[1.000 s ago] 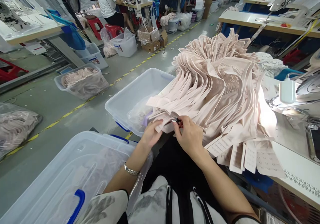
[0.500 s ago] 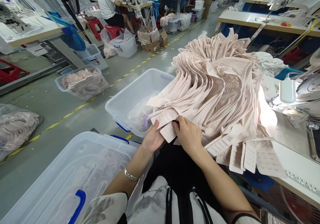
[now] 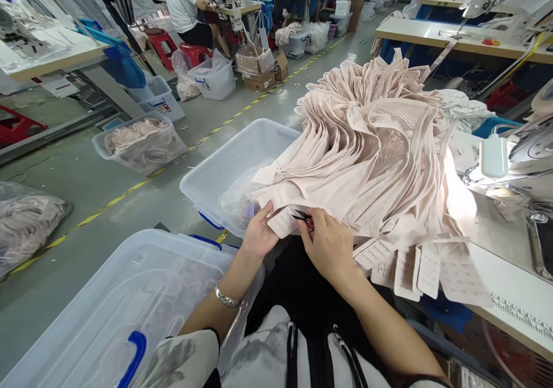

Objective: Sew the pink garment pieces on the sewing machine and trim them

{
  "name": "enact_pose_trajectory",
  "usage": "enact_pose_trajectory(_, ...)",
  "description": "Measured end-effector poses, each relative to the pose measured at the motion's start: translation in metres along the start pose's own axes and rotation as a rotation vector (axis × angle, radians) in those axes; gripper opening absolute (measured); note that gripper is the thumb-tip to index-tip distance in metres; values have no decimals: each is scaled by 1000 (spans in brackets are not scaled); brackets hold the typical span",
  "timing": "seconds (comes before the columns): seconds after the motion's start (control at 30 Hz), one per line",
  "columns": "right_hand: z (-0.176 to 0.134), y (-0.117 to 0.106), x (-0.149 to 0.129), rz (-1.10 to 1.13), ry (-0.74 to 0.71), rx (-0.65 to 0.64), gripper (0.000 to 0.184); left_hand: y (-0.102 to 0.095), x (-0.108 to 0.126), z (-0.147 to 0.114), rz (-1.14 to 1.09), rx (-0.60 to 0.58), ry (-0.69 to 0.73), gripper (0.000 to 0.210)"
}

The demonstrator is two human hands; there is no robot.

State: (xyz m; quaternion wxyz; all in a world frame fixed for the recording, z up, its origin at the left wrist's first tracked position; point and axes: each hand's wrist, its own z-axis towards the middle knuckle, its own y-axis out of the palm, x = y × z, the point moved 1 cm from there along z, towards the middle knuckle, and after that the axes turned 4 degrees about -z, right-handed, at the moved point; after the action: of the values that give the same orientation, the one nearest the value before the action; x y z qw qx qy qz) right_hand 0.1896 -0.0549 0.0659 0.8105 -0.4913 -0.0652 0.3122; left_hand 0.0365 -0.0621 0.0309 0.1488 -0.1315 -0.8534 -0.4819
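Observation:
A large pile of pale pink bras (image 3: 371,146) lies before me, with the hook-and-eye ends hanging over the near edge. My left hand (image 3: 260,235) pinches one bra's back tab (image 3: 281,222) between thumb and fingers at the pile's left front corner. In my right hand (image 3: 332,244) are small dark thread snips (image 3: 302,217), the tips pointing left across that tab. The fingers partly cover the snips' handle. More hook-and-eye tabs (image 3: 406,270) dangle to the right of my right wrist.
A clear plastic bin (image 3: 203,174) with a bag inside stands left of the pile, and a lidded bin (image 3: 142,272) is beside my left arm. A lit sewing machine (image 3: 529,146) is at right. Further off, a person (image 3: 184,7) sits at a machine.
My right hand has drawn slightly right and turned, so the snips' dark blades now show over the tab. The left hand has shifted a little left, still pinching the tab.

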Motion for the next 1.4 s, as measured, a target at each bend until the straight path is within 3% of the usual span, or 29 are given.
enact_pose_trajectory(0.33,9,9,-3,-113,37,-201,18,-5,-12,-9,11,-85,52,38)
enact_pose_trajectory(0.43,14,13,-1,-122,55,-251,19,-7,-16,-11,54,-161,94,43)
enact_pose_trajectory(0.5,18,15,2,-126,78,-275,20,-11,-20,-12,166,-256,49,46)
enact_pose_trajectory(0.6,20,16,5,-112,96,-267,21,-17,-23,-8,432,-370,-141,38)
enact_pose_trajectory(0.67,17,15,5,-62,84,-179,23,-17,-18,-1,463,-321,-87,36)
enact_pose_trajectory(0.73,12,11,4,11,58,-42,27,-13,-7,6,328,-207,80,38)
enact_pose_trajectory(0.8,6,7,3,56,38,50,30,-6,4,9,164,-110,155,40)
enact_pose_trajectory(0.93,-1,6,1,7,68,-10,25,4,10,4,42,-32,83,44)
enact_pose_trajectory(1.4,6,6,-2,-94,55,-65,25,4,-1,-9,82,-98,68,40)
